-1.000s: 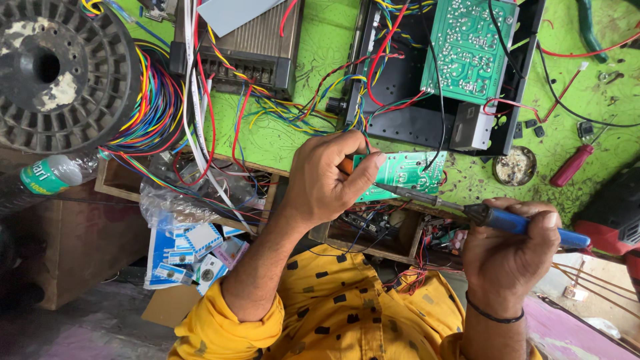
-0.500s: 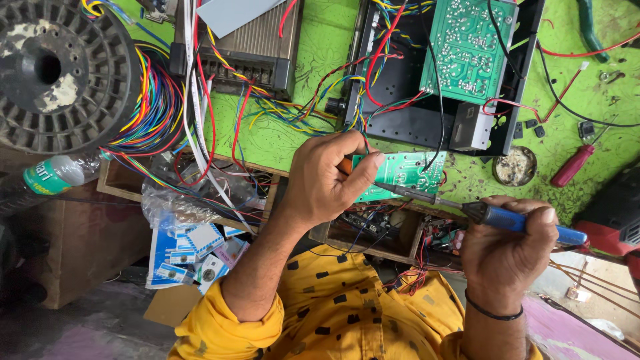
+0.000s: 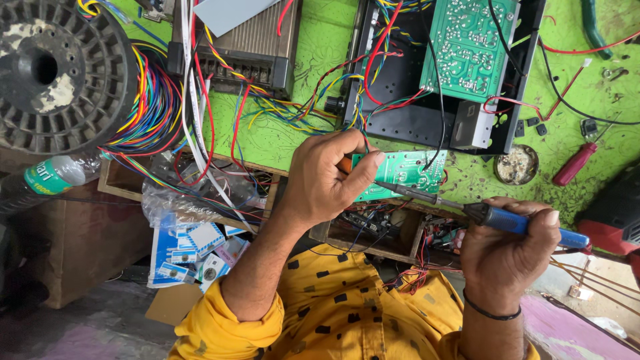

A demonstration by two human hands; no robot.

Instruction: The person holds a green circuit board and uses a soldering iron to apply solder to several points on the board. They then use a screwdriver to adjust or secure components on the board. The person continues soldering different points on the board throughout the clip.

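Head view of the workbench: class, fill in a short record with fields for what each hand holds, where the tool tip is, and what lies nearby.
Left hand: grips the small green circuit board by its edge
Right hand: closed round the blue-handled soldering iron
Iron tip: at the small board's lower edge
Behind: larger green circuit board in a black open case
Right of boards: red-handled screwdriver, round tin
Surface: green patterned bench top

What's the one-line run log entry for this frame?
left hand: holds small green circuit board | right hand: grips blue-handled soldering iron, tip at board | surface: green bench
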